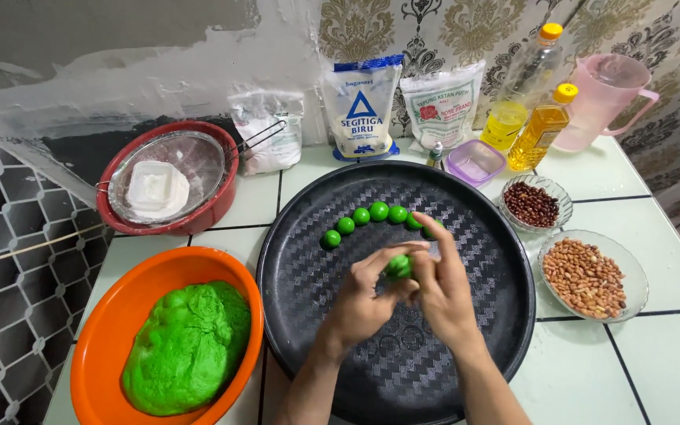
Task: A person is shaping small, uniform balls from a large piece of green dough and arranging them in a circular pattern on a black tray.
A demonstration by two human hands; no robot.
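White tiled worktop (655, 370): all items listed are carried on it.

Round black tray (482, 315): placed at the centre, textured surface. A curved row of green dough balls (378, 212) is laid on its far half.

Orange bowl (104, 330): set just left of the tray; a large lump of green dough (190, 346) is held in it.

Red bowl (214, 201): placed behind the orange bowl, topped by a metal sieve (198, 157) in which a white block (156, 189) is seen.

Pink jug (604, 98), two oil bottles (541, 130) and three bags of white flour (361, 106): lined against the wall.

Two glass dishes at the right: pale peanuts (585, 277) in the nearer, dark red beans (532, 205) in the farther. A small purple tub (474, 162) is set behind them.

Left hand (360, 303) and right hand (444, 295): raised over the tray's middle, fingers touching. A single small green ball (398, 267) is pinched between both, each grip closed on it, above the tray and just in front of the row.
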